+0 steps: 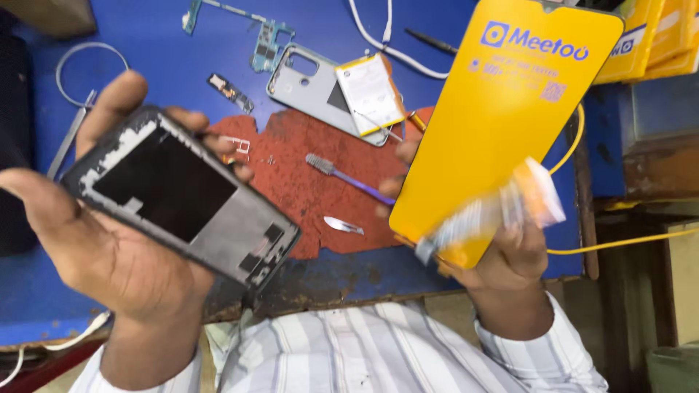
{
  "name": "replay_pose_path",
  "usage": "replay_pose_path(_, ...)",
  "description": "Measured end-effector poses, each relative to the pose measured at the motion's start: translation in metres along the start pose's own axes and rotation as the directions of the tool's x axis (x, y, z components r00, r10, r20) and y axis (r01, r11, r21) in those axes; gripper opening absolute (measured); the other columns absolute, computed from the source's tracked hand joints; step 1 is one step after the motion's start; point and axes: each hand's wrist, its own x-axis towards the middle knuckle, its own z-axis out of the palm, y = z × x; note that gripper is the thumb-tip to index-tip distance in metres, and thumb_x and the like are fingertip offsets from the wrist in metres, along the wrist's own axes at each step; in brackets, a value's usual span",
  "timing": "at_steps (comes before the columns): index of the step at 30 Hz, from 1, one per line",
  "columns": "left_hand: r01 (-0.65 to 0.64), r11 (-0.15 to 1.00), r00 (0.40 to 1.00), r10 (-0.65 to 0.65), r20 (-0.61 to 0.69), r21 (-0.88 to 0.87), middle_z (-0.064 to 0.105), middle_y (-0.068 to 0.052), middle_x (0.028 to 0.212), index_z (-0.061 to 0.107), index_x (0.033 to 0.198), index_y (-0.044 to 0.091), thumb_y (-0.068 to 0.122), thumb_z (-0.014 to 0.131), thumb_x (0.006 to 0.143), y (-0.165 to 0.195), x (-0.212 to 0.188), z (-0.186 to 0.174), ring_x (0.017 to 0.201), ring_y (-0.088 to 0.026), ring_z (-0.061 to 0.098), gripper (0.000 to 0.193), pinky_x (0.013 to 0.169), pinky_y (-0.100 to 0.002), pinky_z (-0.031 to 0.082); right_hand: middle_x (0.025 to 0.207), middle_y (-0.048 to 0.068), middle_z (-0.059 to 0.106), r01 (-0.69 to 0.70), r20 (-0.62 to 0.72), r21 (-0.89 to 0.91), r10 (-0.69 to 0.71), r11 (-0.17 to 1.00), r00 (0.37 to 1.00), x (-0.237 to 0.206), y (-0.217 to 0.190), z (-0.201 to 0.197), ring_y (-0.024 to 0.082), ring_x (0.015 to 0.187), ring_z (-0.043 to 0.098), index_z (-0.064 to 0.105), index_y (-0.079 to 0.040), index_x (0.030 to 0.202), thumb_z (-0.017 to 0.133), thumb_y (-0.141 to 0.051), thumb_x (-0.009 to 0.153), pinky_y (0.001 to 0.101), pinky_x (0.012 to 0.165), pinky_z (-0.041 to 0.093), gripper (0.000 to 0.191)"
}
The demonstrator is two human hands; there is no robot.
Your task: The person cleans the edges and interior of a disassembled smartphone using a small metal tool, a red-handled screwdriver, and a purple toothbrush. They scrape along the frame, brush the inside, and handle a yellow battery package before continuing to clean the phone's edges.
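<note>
The mat [306, 189] lies on the surface [145, 44]. On the mat lie a brush [342, 175] and, nearer the person, a blade [344, 225]. A back cover [313, 91] lies behind the mat, with a battery [370, 93] on it. A circuit board [266, 40] lies further behind.

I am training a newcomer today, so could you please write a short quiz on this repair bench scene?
1. True or false: the left hand holds a dark phone frame.
2. Which lies on the red mat? A) toothbrush B) hammer C) cup
3. What colour is the panel in the right hand?

Key: 1 true; 2 A; 3 yellow.
</note>
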Motion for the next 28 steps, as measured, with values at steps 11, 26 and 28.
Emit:
replay_pose_path(11, -0.058, 0.897, 0.996, 0.021, -0.089, -0.437, 0.064, -0.019, 0.114, 0.051, 0.135, 0.001, 0.06, 0.03, 0.114, -0.016, -0.004, -0.009, 0.104, -0.03, 0.066, 0.066, 0.092, -0.045, 0.057, 0.144, 0.017, 0.052, 0.43, 0.075, -0.581, -0.481, 0.691, 0.874, -0.034, 0.058, -0.009, 0.03, 0.123, 0.062, 0.043, -0.007, 0.151, 0.089, -0.023, 0.096, 0.0477, 0.114, 0.054, 0.074)
replay_pose_path(26, -0.027, 0.986, 0.999, 0.02, -0.045, -0.163, 0.057, -0.013, 0.126, 0.051, 0.139, 0.003, 0.06, 0.037, 0.113, -0.014, -0.003, -0.04, 0.112, -0.025, 0.063, 0.063, 0.1, -0.046, 0.058, 0.137, 0.014, 0.056, 0.364, 0.077, -0.681, -0.432, 0.635, 0.899, -0.032, 0.077, 0.003, 0.025, 0.124, 0.064, 0.038, -0.01, 0.156, 0.089, -0.02, 0.1, 0.0436, 0.107, 0.057, 0.076)
replay_pose_path(28, -0.013, 1.0, 0.997, 0.013, -0.074, -0.011, 0.05, -0.01, 0.129, 0.045, 0.14, 0.006, 0.057, 0.044, 0.113, -0.008, 0.005, -0.035, 0.109, -0.025, 0.063, 0.058, 0.094, -0.048, 0.063, 0.137, 0.014, 0.057, 0.383, 0.09, -0.663, -0.439, 0.643, 0.894, -0.018, 0.067, 0.014, 0.024, 0.128, 0.062, 0.04, -0.009, 0.154, 0.088, -0.018, 0.101, 0.0442, 0.108, 0.055, 0.073)
